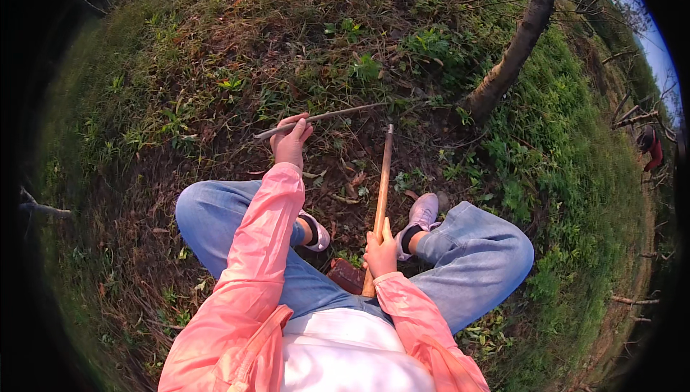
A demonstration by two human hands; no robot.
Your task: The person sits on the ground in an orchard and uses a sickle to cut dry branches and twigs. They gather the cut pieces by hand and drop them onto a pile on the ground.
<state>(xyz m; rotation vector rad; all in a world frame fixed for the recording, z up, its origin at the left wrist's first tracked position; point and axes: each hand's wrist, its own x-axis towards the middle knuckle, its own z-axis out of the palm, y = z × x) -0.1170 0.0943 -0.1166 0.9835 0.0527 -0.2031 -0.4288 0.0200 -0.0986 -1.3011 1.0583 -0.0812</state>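
My left hand (291,141) is raised in front of my left knee and grips a thin bare stick (345,113), which slants up to the right. Lower down, between my legs, my right hand (380,254) is closed around a smooth wooden pole (384,182). The pole points away from me; its far tip looks grey and its near end lies close to my lap. Beside that near end is a reddish-brown block (346,275), partly hidden by my jeans; its kind I cannot tell. The stick and the pole are apart.
Leaf litter, grass and weeds cover the ground. A leaning tree trunk (509,63) rises at the upper right. My shoes (423,213) stand either side of the block. Bare branches (636,119) and a person in red (653,149) are at the far right.
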